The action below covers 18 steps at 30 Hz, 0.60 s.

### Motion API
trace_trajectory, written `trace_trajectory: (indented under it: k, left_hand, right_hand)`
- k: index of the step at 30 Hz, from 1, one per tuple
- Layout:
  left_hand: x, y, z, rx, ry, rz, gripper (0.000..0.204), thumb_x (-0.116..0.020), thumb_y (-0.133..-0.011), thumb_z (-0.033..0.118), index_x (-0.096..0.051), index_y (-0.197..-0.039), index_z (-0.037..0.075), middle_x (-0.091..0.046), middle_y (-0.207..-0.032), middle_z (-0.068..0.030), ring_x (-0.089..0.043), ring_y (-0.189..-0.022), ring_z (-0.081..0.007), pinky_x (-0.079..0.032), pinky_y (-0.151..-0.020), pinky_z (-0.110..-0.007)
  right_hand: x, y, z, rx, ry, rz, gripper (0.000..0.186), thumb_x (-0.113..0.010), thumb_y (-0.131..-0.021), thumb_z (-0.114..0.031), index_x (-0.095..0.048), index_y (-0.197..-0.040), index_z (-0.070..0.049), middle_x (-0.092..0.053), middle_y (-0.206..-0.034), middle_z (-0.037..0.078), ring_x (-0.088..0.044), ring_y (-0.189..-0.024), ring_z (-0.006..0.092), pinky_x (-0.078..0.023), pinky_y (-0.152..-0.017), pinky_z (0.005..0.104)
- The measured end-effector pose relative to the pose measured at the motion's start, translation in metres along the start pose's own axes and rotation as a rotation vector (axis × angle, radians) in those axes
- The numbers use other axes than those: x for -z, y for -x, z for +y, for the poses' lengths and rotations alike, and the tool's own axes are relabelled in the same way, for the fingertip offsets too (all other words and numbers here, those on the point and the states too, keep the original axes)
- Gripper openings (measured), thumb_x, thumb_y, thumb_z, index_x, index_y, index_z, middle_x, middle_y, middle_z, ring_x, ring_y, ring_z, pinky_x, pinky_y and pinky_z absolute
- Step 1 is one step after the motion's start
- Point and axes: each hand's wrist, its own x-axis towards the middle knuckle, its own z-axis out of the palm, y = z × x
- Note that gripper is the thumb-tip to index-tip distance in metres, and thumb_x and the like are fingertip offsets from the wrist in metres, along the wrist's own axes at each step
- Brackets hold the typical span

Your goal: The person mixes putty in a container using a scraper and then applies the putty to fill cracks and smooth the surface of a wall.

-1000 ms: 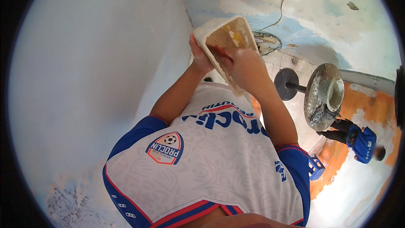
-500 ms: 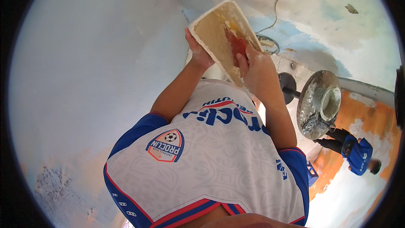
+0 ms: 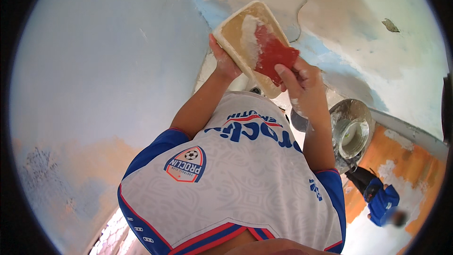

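My left hand point(image 3: 225, 58) grips the long side of a rectangular cream tray point(image 3: 232, 46), its fingers wrapped round the rim and partly hidden beneath. My right hand point(image 3: 304, 82) pinches a flat red scraper point(image 3: 273, 55) between thumb and fingers. The scraper lies over the tray's right side, its far edge against whitish putty point(image 3: 249, 35) heaped inside. Smears of the same pale stuff mark my right hand and wrist.
A bluish wall point(image 3: 108, 61) rises on my left, and a patchy wall point(image 3: 349, 23) lies ahead and to the right. Beside my right forearm stands a round, putty-stained stand point(image 3: 361, 111) with a pail point(image 3: 353, 137) on it. Another person in blue point(image 3: 381, 203) is farther off.
My right hand has shifted right, and the scraper now shows its broad red face with putty at its edge. The tray stays nearly in place. The stand appears lower and nearer my arm.
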Motion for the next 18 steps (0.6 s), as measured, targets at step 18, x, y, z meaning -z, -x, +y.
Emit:
trace_trajectory:
  k: [18]
  left_hand:
    - [-0.054,-0.025,-0.071,0.06,-0.041,0.077,0.102,-0.024,-0.091,0.092,-0.037,-0.161,0.019,-0.047,-0.159,-0.0094,-0.046,-0.145,-0.0319,-0.039,-0.12,-0.051]
  right_hand:
    - [0.085,0.004,0.046,0.081,-0.616,0.232,0.022,-0.063,-0.106,-0.018,-0.067,-0.118,0.0,-0.071,-0.083,0.006,-0.06,-0.059,0.0086,-0.044,-0.053,0.0225]
